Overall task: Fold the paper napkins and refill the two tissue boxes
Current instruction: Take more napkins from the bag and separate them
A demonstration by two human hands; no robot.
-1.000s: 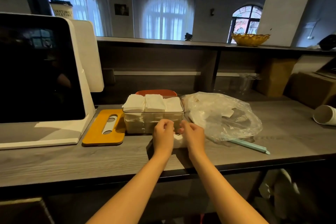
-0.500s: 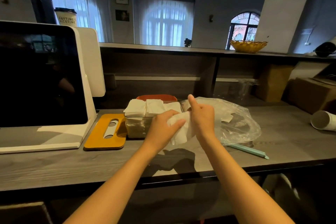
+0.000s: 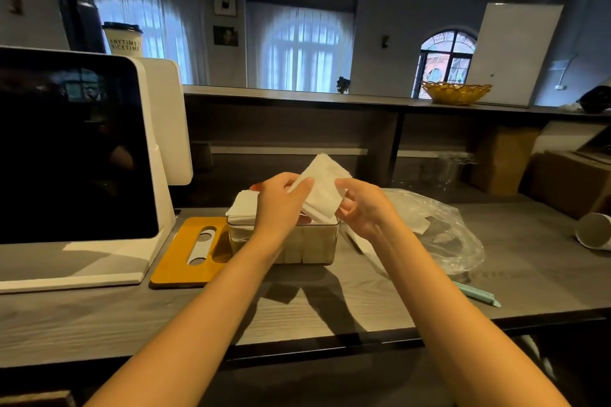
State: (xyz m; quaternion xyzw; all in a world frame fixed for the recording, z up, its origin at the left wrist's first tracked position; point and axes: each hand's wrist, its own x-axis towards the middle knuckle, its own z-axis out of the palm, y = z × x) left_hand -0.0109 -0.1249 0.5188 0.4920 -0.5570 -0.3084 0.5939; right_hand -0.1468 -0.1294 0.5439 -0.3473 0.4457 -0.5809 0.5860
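- One folded napkin (image 3: 322, 190) is in hand, held up above the clear tissue box (image 3: 299, 243), which stands near centre of the counter (image 3: 99, 317).
- L hand (image 3: 281, 205): thumb and fingers curled round the napkin's left edge, pinching it. R hand (image 3: 365, 208): fingers curled, pinching the napkin's right/lower edge. Neither hand is spread.
- Napkin state: appears to be several layers, tilted, one corner pointing up and far. Judged mid-fold or just folded; not yet in the box.
- Box status: stacks of folded napkins (image 3: 244, 208) already stand up past the rim on the left side. Right part of the opening is hidden behind the hands, so fill level there can't be told. Judged nearly full, w/ room for perhaps a little more.
- Box lid: yellow slotted lid (image 3: 195, 249) lies flat on the counter, touching the box's left side. Not yet refitted; still to do.
- 2nd box: an orange-red item (image 3: 256, 188) shows just behind the clear box, mostly hidden. Likely the other box or its lid; contents can't be seen, so its refill status is unknown.
- Supply: clear plastic bag (image 3: 443, 235) lies right of the box w/ a few white sheets inside, so stock remains.
- Remaining, as judged: place this napkin, top up, fit lid, then deal w/ 2nd box. Roughly halfway at most.
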